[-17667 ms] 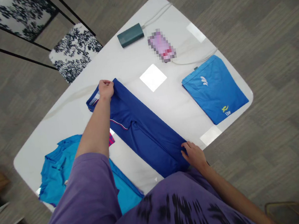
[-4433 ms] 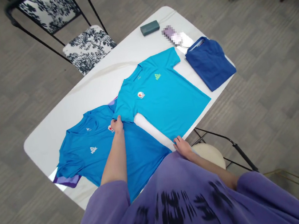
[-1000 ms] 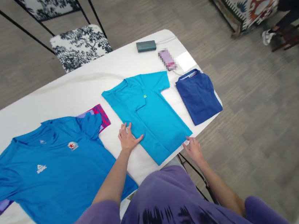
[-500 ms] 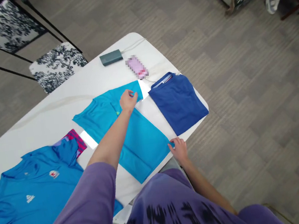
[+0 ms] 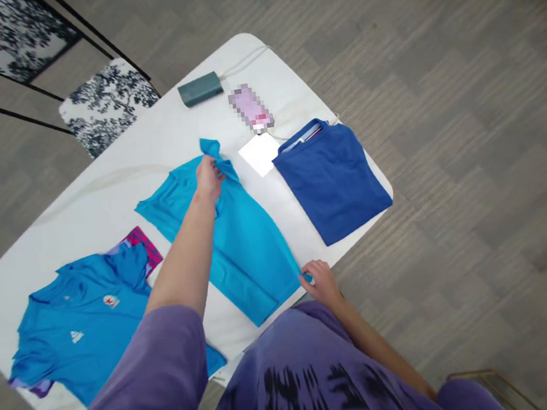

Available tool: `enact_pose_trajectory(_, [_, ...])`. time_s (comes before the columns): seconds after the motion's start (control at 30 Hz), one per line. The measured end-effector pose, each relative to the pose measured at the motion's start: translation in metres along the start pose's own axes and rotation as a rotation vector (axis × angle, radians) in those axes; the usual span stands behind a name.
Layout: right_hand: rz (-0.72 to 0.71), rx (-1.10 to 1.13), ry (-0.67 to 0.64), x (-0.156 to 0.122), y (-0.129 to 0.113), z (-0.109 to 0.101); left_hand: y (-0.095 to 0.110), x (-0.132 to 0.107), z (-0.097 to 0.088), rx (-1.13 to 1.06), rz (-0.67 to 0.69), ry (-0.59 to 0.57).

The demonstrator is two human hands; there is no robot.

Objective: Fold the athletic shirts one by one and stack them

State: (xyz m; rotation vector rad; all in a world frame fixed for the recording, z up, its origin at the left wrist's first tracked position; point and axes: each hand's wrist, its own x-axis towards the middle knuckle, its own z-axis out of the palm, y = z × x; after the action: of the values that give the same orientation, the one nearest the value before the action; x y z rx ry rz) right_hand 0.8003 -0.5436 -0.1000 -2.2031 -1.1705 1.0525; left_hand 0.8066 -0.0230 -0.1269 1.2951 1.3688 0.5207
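A light blue T-shirt point(image 5: 249, 248) lies on the white table, one side folded inward. My left hand point(image 5: 209, 178) pinches its sleeve area near the top, and the sleeve end stands bent up past my fingers. At the lower right corner of the hem, my right hand point(image 5: 321, 281) grips a bit of the fabric between thumb and fingers. To the right is a folded dark blue shirt point(image 5: 334, 183) with its collar at the top. Another blue T-shirt point(image 5: 90, 323) with small white prints is spread at the left, partly covered by my left arm.
The white table point(image 5: 144, 138) also bears a dark green box-like device point(image 5: 200, 89) with a cable, and a blurred pink phone point(image 5: 249, 106). Red-and-purple cloth point(image 5: 144, 245) shows under the left T-shirt. Beyond the table's far edge stands a patterned chair point(image 5: 109, 102).
My left hand has drawn the light blue T-shirt's sleeve inward to the left, lifting it and baring more table beside the dark blue shirt. My right hand has shifted slightly left with the hem corner.
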Motion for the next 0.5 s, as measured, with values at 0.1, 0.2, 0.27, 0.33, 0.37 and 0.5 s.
enact_pose_trajectory(0.1, [-0.106,-0.022,-0.116,-0.008,-0.018,0.008,-0.016,-0.028,-0.087,-0.359,-0.092,0.062])
enact_pose_trajectory(0.2, [-0.155,-0.061,-0.213,-0.011,-0.036,0.027,-0.040,-0.052,-0.153,-0.341,-0.159,0.122])
enact_pose_trajectory(0.27, [-0.160,-0.087,-0.245,-0.013,-0.046,0.042,-0.056,-0.058,-0.178,-0.258,-0.227,0.234])
enact_pose_trajectory(0.33, [-0.156,-0.108,-0.252,-0.015,-0.055,0.055,-0.070,-0.058,-0.195,-0.195,-0.222,0.344])
enact_pose_trajectory(0.37, [-0.153,-0.118,-0.249,-0.017,-0.059,0.061,-0.077,-0.058,-0.202,-0.172,-0.187,0.370])
enact_pose_trajectory(0.5, [-0.148,-0.148,-0.226,-0.026,-0.068,0.082,-0.095,-0.062,-0.234,-0.073,-0.022,0.372])
